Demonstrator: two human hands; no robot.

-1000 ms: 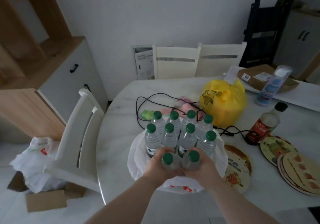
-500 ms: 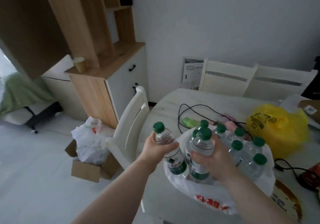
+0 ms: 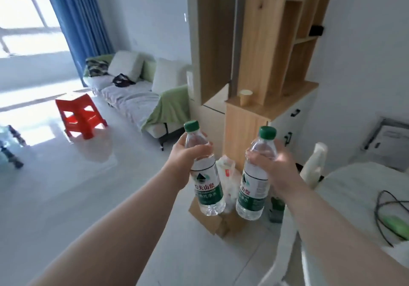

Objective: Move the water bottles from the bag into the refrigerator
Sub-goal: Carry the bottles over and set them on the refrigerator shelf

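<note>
My left hand [image 3: 184, 158] grips a clear water bottle [image 3: 205, 186] with a green cap and green label by its upper body. My right hand [image 3: 273, 166] grips a second, matching water bottle [image 3: 252, 194] the same way. Both bottles hang upright in front of me above the floor, apart from each other. The bag with the other bottles is out of view, and no refrigerator is plainly seen.
A wooden shelf unit with white cabinet [image 3: 265, 100] stands ahead. A cardboard box [image 3: 219, 221] with a plastic bag sits on the floor below the bottles. The white table [image 3: 354, 197] and chair [image 3: 314, 166] are on the right. A sofa [image 3: 137, 95] and red stool [image 3: 80, 115] stand far left.
I lifted the two bottles out of the bag and turned left, away from the table. The view now faces the living room and the shelf unit.
</note>
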